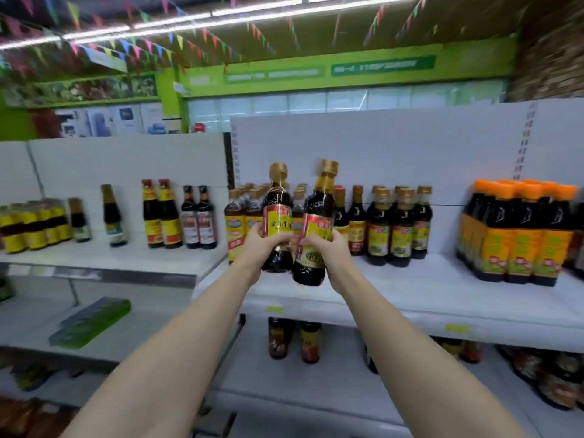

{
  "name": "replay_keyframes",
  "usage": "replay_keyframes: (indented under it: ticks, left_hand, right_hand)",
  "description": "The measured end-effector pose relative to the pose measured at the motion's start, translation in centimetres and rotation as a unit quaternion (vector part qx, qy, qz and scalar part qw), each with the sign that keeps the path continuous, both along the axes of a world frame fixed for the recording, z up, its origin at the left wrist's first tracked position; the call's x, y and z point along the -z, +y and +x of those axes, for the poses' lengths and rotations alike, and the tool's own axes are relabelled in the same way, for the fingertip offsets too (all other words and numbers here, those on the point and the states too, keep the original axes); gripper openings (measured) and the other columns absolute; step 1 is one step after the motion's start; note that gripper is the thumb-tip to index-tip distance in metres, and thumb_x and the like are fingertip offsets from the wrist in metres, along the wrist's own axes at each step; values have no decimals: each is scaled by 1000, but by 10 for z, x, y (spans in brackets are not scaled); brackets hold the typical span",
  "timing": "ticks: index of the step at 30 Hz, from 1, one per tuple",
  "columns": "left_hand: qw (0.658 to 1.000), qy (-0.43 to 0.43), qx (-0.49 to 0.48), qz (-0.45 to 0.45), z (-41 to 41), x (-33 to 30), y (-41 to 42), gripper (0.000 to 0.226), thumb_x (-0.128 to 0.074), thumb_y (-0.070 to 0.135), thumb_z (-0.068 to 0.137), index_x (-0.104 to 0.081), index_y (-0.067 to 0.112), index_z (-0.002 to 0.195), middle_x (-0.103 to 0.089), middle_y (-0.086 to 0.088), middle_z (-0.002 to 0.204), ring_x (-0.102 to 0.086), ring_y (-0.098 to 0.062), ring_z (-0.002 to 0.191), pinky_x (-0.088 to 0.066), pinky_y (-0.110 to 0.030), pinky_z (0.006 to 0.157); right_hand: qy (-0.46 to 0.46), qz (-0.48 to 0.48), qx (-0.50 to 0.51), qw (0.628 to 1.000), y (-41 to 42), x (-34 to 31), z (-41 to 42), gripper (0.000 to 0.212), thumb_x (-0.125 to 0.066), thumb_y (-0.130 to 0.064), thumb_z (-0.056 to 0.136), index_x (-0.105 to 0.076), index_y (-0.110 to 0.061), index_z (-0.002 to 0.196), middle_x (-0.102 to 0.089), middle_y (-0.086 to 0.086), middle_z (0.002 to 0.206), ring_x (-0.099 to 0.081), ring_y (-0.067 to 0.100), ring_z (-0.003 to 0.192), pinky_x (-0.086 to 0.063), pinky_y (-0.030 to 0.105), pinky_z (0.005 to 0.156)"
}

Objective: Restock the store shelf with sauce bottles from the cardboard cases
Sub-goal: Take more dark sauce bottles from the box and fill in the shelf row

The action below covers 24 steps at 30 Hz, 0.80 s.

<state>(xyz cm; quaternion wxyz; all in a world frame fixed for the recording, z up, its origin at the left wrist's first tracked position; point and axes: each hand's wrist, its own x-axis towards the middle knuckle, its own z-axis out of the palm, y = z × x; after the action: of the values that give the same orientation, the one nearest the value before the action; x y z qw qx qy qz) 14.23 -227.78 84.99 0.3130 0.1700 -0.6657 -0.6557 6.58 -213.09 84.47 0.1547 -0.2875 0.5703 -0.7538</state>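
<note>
White shelf (410,298) ahead; left hand (257,245) and right hand (328,248) each grip a sauce bottle (278,216) upright, seemingly for placing.

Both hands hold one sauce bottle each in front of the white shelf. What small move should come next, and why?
Probably move both bottles forward and down onto the bare white shelf. The left hand and right hand each grip a gold-capped bottle above its front edge, before similar bottles.
</note>
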Motion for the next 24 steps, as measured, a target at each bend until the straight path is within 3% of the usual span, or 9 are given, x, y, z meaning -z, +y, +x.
replay_keyframes:
  ticks: [2, 4, 7, 10, 15, 21, 24]
  left_hand:
    - [999, -15, 19, -30, -29, 0, 13, 61, -87, 16, 75, -52, 18, 125, -71, -10, 108, -72, -22, 87, -59, -33, 66]
    - [998, -30, 40, -47, -57, 2, 27, 60, -86, 11, 75, -50, 19, 122, -69, -11, 108, -71, -23, 84, -56, -32, 62]
    - [996, -42, 66, -53, -99, 12, 46, 64, -87, 6, 72, -47, 16, 121, -66, -12, 109, -68, -23, 90, -54, -33, 69]
    - [992, -54, 101, -44, -139, 26, 65, 69, -86, -2, 67, -47, 13, 121, -67, -13, 112, -67, -23, 97, -52, -31, 72]
    - [987, -52, 149, -43, -203, 62, 102, 84, -81, -14, 59, -47, 20, 129, -69, -8, 114, -67, -25, 106, -55, -34, 80]
    - [983, -43, 170, -50, -267, 80, 141, 79, -77, -12, 66, -43, 34, 121, -65, -4, 116, -64, -21, 108, -53, -35, 89]
    - [984, -37, 163, -66, -287, 84, 150, 82, -78, -9, 68, -37, 23, 130, -61, -4, 120, -62, -20, 111, -52, -36, 92]
  right_hand:
    - [-4, -9, 53, 999, 14, 4, -29, 33, -75, 5, 74, -66, -15, 98, -75, -3, 84, -71, 17, 81, -55, 29, 66]
    - [-15, -5, 100, 995, 29, 8, -61, 43, -77, 4, 72, -63, -13, 109, -74, 4, 97, -71, 25, 92, -55, 34, 71]
    - [-6, 44, 131, 990, 53, 18, -104, 56, -79, 2, 67, -60, -15, 117, -73, 7, 104, -70, 27, 96, -54, 36, 74]
    - [-3, 84, 157, 984, 76, 29, -139, 55, -77, 5, 62, -59, -20, 108, -72, 6, 99, -68, 28, 91, -55, 38, 72]
    - [-4, 127, 212, 969, 108, 62, -201, 68, -74, -17, 41, -61, -21, 108, -74, 5, 96, -70, 30, 93, -60, 51, 80]
    - [-21, 84, 287, 954, 148, 70, -243, 48, -73, -5, 60, -58, -18, 103, -72, 7, 95, -69, 28, 91, -53, 37, 69]
    - [-8, 131, 303, 944, 157, 74, -265, 55, -73, -26, 50, -54, -33, 101, -70, 3, 97, -68, 28, 95, -57, 47, 80]
